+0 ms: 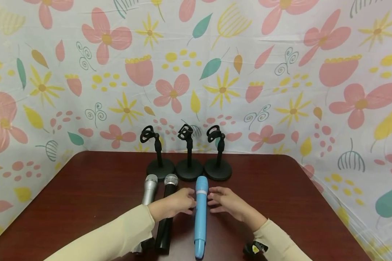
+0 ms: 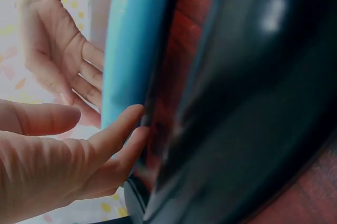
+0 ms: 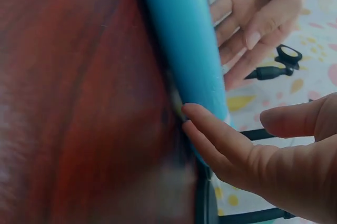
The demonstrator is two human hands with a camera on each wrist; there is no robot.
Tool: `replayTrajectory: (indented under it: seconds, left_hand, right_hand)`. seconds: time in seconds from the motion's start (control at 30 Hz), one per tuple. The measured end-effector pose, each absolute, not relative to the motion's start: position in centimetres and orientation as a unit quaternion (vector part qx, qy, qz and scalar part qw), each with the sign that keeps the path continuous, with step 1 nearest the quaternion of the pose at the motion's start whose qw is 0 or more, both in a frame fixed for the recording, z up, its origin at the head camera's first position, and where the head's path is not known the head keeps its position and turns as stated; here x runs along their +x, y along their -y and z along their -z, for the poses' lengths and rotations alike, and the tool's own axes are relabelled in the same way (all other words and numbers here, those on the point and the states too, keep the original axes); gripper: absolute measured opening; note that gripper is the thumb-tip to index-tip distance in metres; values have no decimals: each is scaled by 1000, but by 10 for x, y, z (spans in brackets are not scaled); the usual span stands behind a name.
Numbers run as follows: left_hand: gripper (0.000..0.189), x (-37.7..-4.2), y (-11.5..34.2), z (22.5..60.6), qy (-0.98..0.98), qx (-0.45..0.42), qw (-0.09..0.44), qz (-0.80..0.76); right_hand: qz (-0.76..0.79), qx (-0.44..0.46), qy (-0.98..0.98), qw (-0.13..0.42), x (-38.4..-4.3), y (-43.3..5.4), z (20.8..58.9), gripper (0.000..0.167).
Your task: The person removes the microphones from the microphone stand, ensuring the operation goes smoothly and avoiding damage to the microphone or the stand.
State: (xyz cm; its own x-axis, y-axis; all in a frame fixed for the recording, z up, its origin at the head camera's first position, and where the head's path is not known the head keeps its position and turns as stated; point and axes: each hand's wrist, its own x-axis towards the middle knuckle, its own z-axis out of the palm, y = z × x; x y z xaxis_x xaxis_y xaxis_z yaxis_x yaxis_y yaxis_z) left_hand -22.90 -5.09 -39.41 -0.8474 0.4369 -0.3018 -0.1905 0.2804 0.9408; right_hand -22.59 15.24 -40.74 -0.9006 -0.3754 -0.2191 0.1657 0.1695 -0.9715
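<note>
A light blue microphone lies lengthwise on the table between my two hands, its head toward the back. My left hand is at its left side, fingers spread and slightly bent, over the black microphone. On the other side, my right hand has its fingertips right at the blue body, palm facing inward. Both wrist views show thumbs apart from the fingers, neither hand wrapped round the blue microphone. Farther left lies a silver microphone, partly hidden by my left forearm.
Three black desktop stands with clips stand at the table's back: a left stand, a middle stand and a right stand. The dark red-brown table meets a flower-print cloth behind. A black band is near my right sleeve.
</note>
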Motion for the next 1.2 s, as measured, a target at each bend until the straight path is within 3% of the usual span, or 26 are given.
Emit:
replayTrajectory:
  seconds: [0.57,1.03,1.2]
  left_hand:
    - [62,-225,56,401,-750,82,273,-597]
    - [60,-224,68,390,-793,75,224,-561]
    - [47,-223,71,388,-828,90,200,-515]
  right_hand:
    - [664,-81,-707,232,-223,-133,415,48]
    - [673,-108,-698,219,-231,-110,419,48]
    - [675,-108,-695,223,-232,-105,420,47]
